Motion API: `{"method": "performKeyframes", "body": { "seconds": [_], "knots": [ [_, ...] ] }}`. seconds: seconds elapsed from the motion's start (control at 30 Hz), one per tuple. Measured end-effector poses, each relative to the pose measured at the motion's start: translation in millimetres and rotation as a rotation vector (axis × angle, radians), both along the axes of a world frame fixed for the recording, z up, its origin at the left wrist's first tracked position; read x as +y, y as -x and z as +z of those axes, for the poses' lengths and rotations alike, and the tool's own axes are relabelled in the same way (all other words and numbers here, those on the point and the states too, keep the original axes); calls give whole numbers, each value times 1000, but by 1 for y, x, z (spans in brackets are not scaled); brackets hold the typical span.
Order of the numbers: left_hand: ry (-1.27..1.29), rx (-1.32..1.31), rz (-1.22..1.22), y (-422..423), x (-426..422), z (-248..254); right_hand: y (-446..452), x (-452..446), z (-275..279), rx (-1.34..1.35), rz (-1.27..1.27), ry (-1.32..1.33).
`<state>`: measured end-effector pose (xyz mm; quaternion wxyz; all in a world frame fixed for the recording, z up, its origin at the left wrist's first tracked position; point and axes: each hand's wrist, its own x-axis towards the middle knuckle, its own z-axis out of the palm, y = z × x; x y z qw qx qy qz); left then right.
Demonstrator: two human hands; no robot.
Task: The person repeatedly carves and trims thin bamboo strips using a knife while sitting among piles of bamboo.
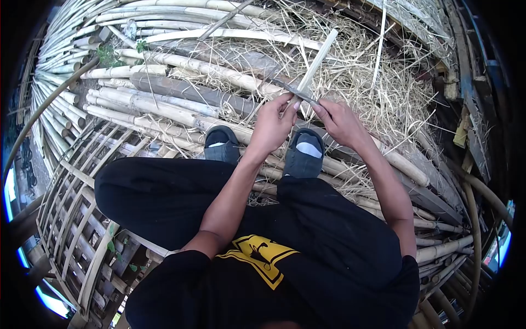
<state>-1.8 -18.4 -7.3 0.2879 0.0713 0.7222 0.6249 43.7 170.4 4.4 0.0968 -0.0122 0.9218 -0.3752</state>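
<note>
In front of my feet, my left hand (275, 125) is closed around the near end of a pale split bamboo strip (318, 63), which points up and away to the right. My right hand (341, 122) grips the handle end of a knife (295, 89). The dark blade crosses the strip just beyond my left fingers and seems to touch it. How deep its edge sits in the strip I cannot tell. Below my hands are my two feet in dark sandals (303, 159).
Bamboo poles (164, 109) lie side by side under my feet and to the left. Thin shavings (372, 82) cover the ground ahead and to the right. A woven bamboo lattice (82, 219) stands at lower left. Wooden planks (466, 82) rise at the right edge.
</note>
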Motion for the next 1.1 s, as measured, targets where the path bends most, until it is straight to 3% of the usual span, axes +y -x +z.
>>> {"method": "performKeyframes", "body": {
  "seconds": [0.33, 0.5, 0.57, 0.6, 0.63, 0.67, 0.7, 0.73, 0.77, 0.8, 0.93, 1.07, 1.1],
  "knots": [
    [39, -19, -61, -6, 4, -9, -3, 22, -9, 19, -7, -266],
    [3, -27, -22, -4, 9, -3, 6, 37, -19, 160, 21, -326],
    [-69, -12, 67, 2, 9, -20, 15, 46, -23, 20, -115, -306],
    [-66, -4, 64, 0, 0, -8, 24, 89, -37, -36, -489, -248],
    [-117, -109, 25, -3, -14, 15, 16, 149, -46, 9, -668, -481],
    [-155, -206, -12, -2, -26, 36, 3, 193, -41, 7, -881, -412],
    [-193, -252, 33, 2, -25, 47, -4, 193, -3, 73, -936, -426],
    [-227, -296, 38, 8, -24, 51, -14, 211, 1, 200, -899, -353],
    [-207, -278, 33, 9, -20, 52, -20, 228, -1, 198, -902, -107],
    [-198, -254, 21, 11, -12, 51, -22, 219, 2, 260, -846, -218],
    [-169, -218, 7, -2, -2, 36, -8, 101, 27, 122, -581, 19],
    [-77, -37, 37, 3, -1, 27, 1, 15, 32, 9, -157, -49],
    [-20, 30, 15, 3, -1, 26, 2, 7, 28, 8, -159, -46]
  ]
}}
